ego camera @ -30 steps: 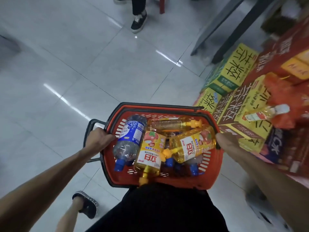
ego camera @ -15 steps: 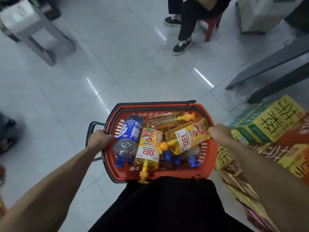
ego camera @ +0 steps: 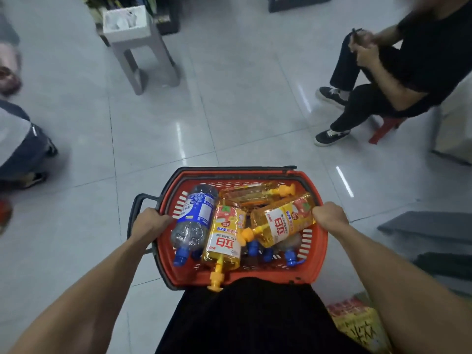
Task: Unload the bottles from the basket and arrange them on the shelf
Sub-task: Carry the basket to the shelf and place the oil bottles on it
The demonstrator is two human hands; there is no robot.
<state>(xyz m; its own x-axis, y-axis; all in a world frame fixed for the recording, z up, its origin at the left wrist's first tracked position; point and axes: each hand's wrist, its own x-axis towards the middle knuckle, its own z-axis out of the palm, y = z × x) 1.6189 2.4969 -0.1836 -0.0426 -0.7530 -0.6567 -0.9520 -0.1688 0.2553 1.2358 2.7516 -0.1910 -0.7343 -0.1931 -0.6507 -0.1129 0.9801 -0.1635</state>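
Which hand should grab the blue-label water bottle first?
Left, probably. The left hand grips the basket rim right beside the water bottle, nearly touching it. The right hand holds the opposite rim, with yellow bottles lying between.

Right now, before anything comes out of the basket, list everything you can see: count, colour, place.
basket: one, red with dark rim and handles, held in front of the body
yellow bottles: three visible, yellow with orange or yellow caps, lying on top in the basket
clear bottle: one, blue label and blue cap, lying at the basket's left side
blue caps: several, poking out from under the yellow bottles; count unclear
grey stool: one, far left on the floor
seated person: one, black clothes, on a red stool, upper right
printed cartons: yellow-green, lower right, count unclear
left hand: gripping the basket's left edge
right hand: gripping the basket's right edge
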